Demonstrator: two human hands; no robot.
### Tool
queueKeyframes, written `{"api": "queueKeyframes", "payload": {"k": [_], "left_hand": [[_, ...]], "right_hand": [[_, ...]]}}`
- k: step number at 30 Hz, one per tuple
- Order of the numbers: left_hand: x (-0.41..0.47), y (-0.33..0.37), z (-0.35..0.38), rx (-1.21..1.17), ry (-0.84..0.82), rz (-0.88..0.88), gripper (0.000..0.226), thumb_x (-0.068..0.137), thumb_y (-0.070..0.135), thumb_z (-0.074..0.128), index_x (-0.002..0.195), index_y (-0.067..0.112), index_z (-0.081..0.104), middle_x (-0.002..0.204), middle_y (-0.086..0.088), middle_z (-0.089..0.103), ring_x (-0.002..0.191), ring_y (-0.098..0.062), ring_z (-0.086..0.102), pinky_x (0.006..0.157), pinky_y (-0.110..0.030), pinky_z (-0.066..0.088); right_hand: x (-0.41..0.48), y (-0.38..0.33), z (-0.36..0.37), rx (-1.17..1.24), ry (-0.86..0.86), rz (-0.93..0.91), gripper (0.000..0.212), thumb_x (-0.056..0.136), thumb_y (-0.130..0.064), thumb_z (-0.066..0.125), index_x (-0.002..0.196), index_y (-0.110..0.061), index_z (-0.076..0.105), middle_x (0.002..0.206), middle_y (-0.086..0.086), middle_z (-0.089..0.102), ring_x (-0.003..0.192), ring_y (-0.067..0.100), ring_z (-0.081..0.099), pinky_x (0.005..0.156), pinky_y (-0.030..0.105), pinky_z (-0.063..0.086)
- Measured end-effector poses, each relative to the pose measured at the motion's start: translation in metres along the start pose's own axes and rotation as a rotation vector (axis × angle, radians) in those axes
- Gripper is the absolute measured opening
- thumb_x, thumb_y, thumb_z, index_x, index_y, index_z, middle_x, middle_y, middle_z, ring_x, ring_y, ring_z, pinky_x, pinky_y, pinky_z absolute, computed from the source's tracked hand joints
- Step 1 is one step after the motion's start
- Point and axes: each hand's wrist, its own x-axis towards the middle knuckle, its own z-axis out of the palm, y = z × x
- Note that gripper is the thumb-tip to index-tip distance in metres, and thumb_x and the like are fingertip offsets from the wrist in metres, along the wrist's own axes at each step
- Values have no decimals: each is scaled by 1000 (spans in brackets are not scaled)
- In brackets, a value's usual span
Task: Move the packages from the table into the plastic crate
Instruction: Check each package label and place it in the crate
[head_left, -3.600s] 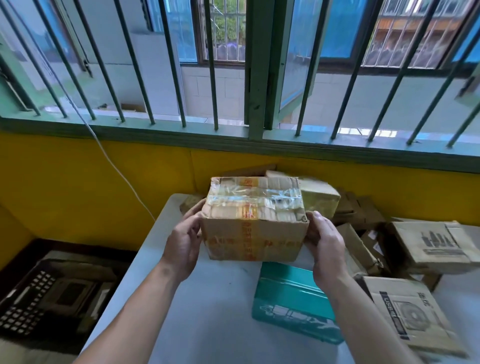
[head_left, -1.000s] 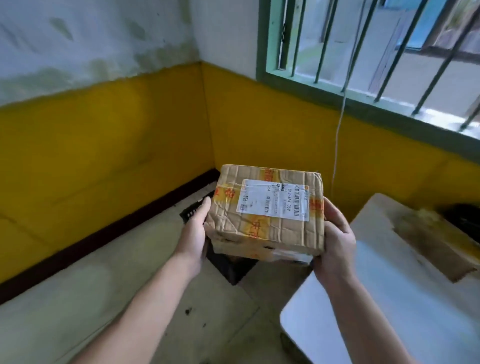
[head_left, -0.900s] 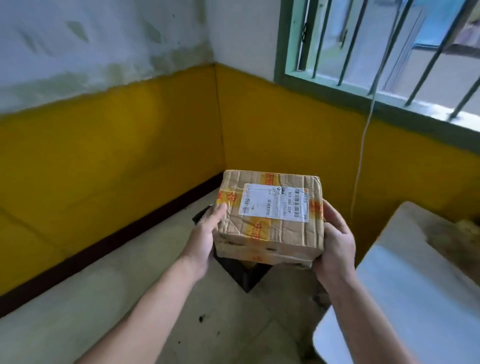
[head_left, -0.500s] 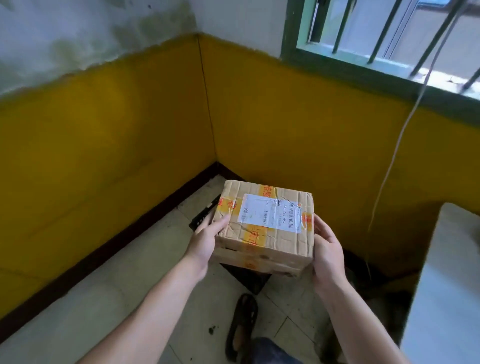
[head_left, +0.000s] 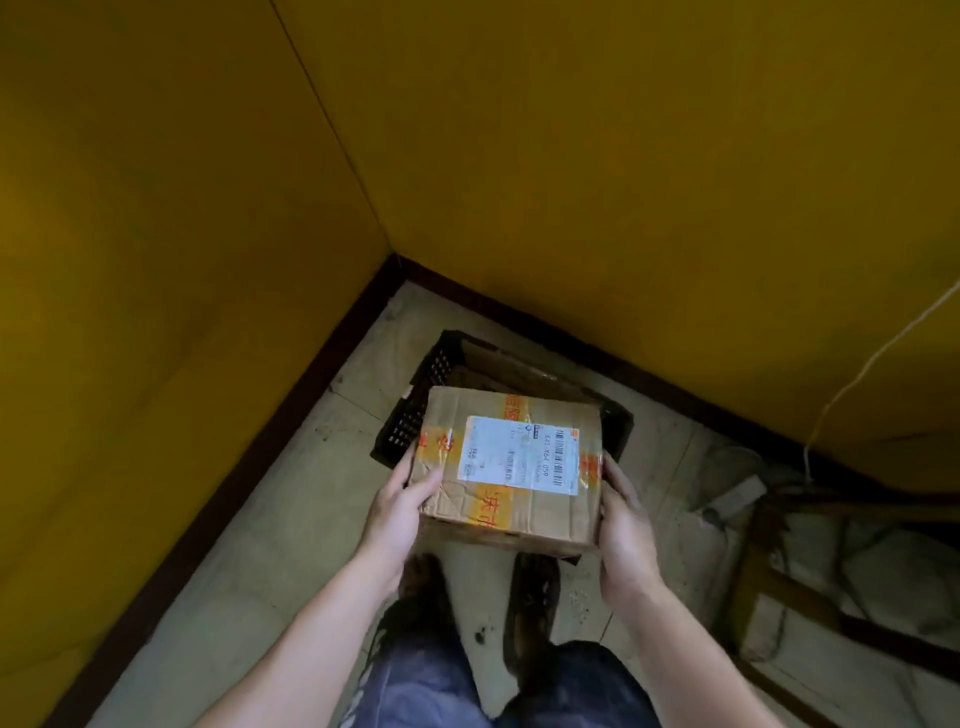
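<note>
I hold a taped cardboard package (head_left: 511, 462) with a white shipping label facing up. My left hand (head_left: 402, 501) grips its left side, thumb on top. My right hand (head_left: 626, 525) grips its right side. The package hangs above a black perforated plastic crate (head_left: 423, 400) that stands on the floor in the room's corner. Most of the crate is hidden behind the package. Another brown cardboard package (head_left: 509, 371) shows inside the crate at its far side.
Yellow walls with a dark baseboard (head_left: 291, 415) close in on the crate at left and behind. My feet in dark sandals (head_left: 530, 597) stand just before the crate. Wooden table legs (head_left: 779, 587) and a white cable (head_left: 841, 384) are at right.
I have turned from the table to the corner and looked down. The package, held in both hands throughout, has come lower and now hangs over the crate.
</note>
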Motion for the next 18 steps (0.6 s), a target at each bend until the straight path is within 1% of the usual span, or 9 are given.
{"api": "queueKeyframes", "payload": {"k": [1, 4, 5, 7, 10, 12, 14, 16, 18], "left_hand": [[14, -2, -3, 18, -3, -15, 39, 96, 30, 58, 130, 48, 51, 105, 19, 74, 94, 3, 69, 71, -15, 47], [57, -9, -14, 68, -57, -63, 41, 96, 29, 57, 135, 40, 51, 109, 16, 73, 91, 6, 68, 62, -6, 48], [72, -11, -20, 95, -79, -88, 41, 96, 31, 57, 136, 39, 52, 110, 17, 72, 90, 9, 67, 62, -6, 48], [105, -12, -30, 137, -153, -144, 37, 95, 40, 55, 133, 43, 53, 108, 18, 72, 90, 11, 65, 69, -15, 48], [154, -18, -47, 171, -268, -254, 28, 92, 55, 53, 119, 52, 57, 107, 24, 71, 96, 4, 65, 75, -25, 42], [184, -23, -56, 201, -309, -286, 34, 85, 63, 58, 118, 57, 54, 109, 26, 68, 102, 2, 61, 74, -27, 40], [212, -33, -64, 224, -317, -293, 47, 79, 65, 62, 123, 55, 50, 115, 22, 65, 107, -3, 57, 73, -28, 39], [236, -42, -67, 275, -334, -280, 51, 76, 63, 64, 124, 53, 50, 117, 21, 63, 106, -3, 56, 72, -26, 38], [256, -55, -67, 327, -363, -273, 49, 76, 59, 63, 123, 48, 55, 116, 18, 65, 106, -5, 59, 72, -25, 41]], "right_hand": [[8, 6, 7, 3, 20, 17, 31, 101, -35, 45, 126, -49, 54, 107, -12, 74, 100, 7, 69, 86, 32, 53], [34, 26, 30, 29, 56, 56, 24, 99, -37, 48, 114, -56, 55, 97, -18, 74, 86, 0, 70, 67, 20, 50], [42, 33, 37, 40, 77, 71, 23, 99, -37, 48, 111, -54, 57, 94, -18, 75, 83, 0, 71, 62, 18, 52], [62, 47, 53, 72, 102, 82, 22, 101, -36, 45, 115, -44, 61, 97, -13, 76, 85, 3, 71, 58, 15, 54], [87, 72, 78, 132, 116, 135, 38, 102, -45, 39, 127, -26, 59, 111, -1, 74, 101, 15, 70, 66, 19, 57], [104, 87, 96, 160, 137, 165, 43, 98, -54, 40, 125, -28, 61, 113, 0, 73, 101, 15, 71, 70, 24, 57], [120, 102, 114, 166, 184, 174, 41, 93, -61, 44, 113, -35, 69, 108, -4, 75, 95, 10, 72, 74, 29, 52], [134, 118, 126, 167, 198, 161, 41, 89, -66, 47, 106, -38, 72, 108, -7, 75, 96, 7, 71, 74, 26, 52], [146, 136, 131, 168, 192, 147, 48, 89, -70, 44, 116, -37, 68, 117, -6, 71, 107, 10, 68, 82, 32, 53]]}}
